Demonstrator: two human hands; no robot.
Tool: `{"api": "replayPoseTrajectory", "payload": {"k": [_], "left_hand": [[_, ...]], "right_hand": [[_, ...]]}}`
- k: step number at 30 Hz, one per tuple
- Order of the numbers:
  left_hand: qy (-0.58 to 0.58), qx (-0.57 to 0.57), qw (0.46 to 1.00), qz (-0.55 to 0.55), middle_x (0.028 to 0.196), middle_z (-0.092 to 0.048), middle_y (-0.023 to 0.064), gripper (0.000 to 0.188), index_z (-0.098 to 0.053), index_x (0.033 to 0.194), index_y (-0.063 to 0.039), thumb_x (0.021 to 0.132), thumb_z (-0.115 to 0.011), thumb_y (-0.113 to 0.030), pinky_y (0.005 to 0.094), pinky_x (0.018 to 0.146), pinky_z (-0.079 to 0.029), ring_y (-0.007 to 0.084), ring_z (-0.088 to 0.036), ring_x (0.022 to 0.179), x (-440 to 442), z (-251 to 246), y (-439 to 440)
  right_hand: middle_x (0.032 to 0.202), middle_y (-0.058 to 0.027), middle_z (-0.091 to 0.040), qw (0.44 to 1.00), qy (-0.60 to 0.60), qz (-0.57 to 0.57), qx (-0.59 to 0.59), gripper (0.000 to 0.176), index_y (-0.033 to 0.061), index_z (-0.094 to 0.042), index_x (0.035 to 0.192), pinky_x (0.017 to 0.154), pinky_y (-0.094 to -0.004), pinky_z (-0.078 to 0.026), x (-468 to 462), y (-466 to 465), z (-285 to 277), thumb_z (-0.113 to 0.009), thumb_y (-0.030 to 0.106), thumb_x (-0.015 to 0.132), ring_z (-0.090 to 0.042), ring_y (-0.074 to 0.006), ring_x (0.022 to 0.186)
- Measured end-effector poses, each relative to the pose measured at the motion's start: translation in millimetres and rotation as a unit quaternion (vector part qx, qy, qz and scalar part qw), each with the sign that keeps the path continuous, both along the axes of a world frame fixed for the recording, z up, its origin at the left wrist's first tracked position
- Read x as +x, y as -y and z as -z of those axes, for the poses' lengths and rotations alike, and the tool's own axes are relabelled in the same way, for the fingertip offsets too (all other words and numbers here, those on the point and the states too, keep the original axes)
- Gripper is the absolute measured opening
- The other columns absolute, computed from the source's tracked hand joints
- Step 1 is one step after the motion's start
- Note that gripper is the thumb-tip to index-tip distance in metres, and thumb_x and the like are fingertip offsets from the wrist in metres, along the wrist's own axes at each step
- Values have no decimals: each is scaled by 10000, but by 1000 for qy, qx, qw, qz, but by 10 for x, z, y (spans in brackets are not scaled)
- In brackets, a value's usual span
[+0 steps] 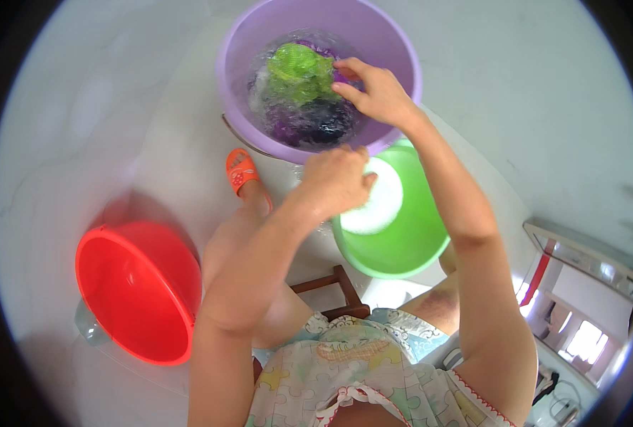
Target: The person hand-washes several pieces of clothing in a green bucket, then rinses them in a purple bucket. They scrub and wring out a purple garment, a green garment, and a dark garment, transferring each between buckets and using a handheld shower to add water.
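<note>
A large purple plastic tub [396, 58] stands before me with water and soaked cloth in it. A bright green mesh-like cloth [298, 64] lies uppermost in the water, above dark and purple fabric [316, 123]. My right hand [378, 93] reaches over the tub's right side, thumb and fingers apart, the fingertips close to the green cloth's right edge. At the tub's near rim, my left hand [332, 179] is bent over with its fingers curled. Its palm side is hidden, so I cannot tell whether it grips anything.
Below the tub is a light green basin [402, 256] with white foam [378, 200] in it. A red plastic basin [135, 288] leans tilted at the left. A brown wooden stool [348, 288] is between my legs. An orange slipper [242, 173] is on my left foot.
</note>
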State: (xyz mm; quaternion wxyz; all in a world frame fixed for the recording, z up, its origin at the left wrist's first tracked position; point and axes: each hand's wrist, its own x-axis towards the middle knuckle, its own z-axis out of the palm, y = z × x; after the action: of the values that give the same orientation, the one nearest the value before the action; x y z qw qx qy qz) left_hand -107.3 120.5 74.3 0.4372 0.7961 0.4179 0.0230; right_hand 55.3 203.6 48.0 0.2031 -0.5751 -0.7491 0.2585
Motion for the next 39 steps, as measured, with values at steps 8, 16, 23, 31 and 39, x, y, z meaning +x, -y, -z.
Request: {"api": "replayPoseTrajectory", "payload": {"k": [8,16,23,31,39], "left_hand": [[-4,8,1000,-27,1094,-645,158,392,-579,1149,-49,865,-588,-320,392,876,-470,304,-620,1007,88,98,28],[83,-90,992,-36,1022,-649,104,346,-566,1167,-52,877,-625,-231,308,828,-476,187,-615,934,234,513,288],[129,-129,980,-77,945,-641,24,311,-578,1160,-87,887,-619,-231,269,750,-447,112,-590,899,91,422,461],[87,-188,967,-147,1091,-629,65,325,-557,1184,-108,901,-594,-264,327,789,-471,170,-609,951,-541,210,856],[90,-154,955,-236,1146,-608,88,438,-519,1237,-130,892,-591,-390,356,802,-479,212,-604,1009,-895,95,794]], "right_hand": [[1023,-169,-669,940,-25,263,-217,529,-2,-616,1111,860,-393,-491,-28,2704,462,-653,439,821,-645,-284,971],[976,-192,-663,919,99,164,-344,299,6,-639,1032,839,-399,-509,-525,2958,926,-619,159,775,-643,-338,934],[905,-158,-677,923,202,216,-246,212,80,-689,915,763,-404,-538,560,3238,498,-646,184,736,-662,-286,895],[986,-189,-671,899,50,388,-199,423,46,-679,1032,822,-390,-513,2146,3059,546,-740,303,702,-645,-317,934],[927,-218,-673,679,-138,708,-136,366,-59,-664,935,706,-415,-537,3212,3580,983,-700,216,695,-673,-321,827]]}}
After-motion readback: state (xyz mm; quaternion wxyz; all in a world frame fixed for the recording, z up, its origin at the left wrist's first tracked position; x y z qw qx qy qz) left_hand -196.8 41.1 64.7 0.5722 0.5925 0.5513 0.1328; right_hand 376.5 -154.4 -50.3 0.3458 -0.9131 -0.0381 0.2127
